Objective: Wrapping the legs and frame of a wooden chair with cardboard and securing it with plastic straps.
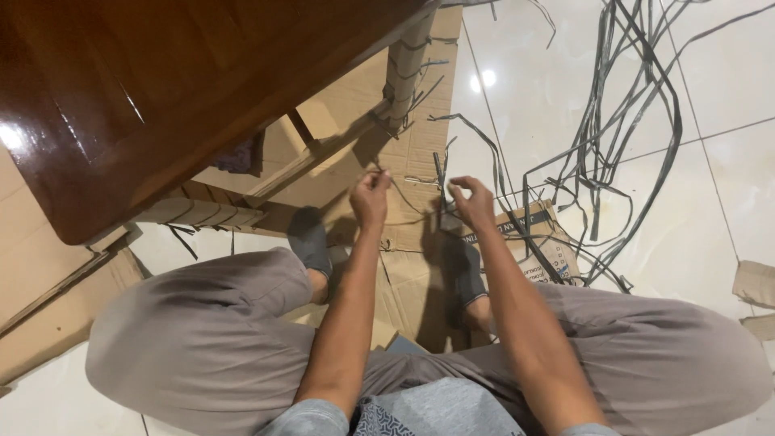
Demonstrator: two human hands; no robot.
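I sit on flattened cardboard [420, 153] on the floor, knees apart, feet in grey socks. My left hand [370, 196] is closed around a thin dark strap that runs across in front of me. My right hand [472, 202] pinches a grey plastic strap [440, 173] whose short end sticks upward between the two hands. A long tangle of the same grey straps [605, 137] trails away from my right hand over the white tiles. Both hands hover just in front of a wooden table leg [406, 64] wrapped in cardboard.
A glossy dark wooden tabletop [137, 97] fills the upper left, above wrapped rails and legs. A printed cardboard piece [537, 242] lies by my right knee. Cardboard scraps [755, 282] sit at the right edge on the white tile floor [726, 81].
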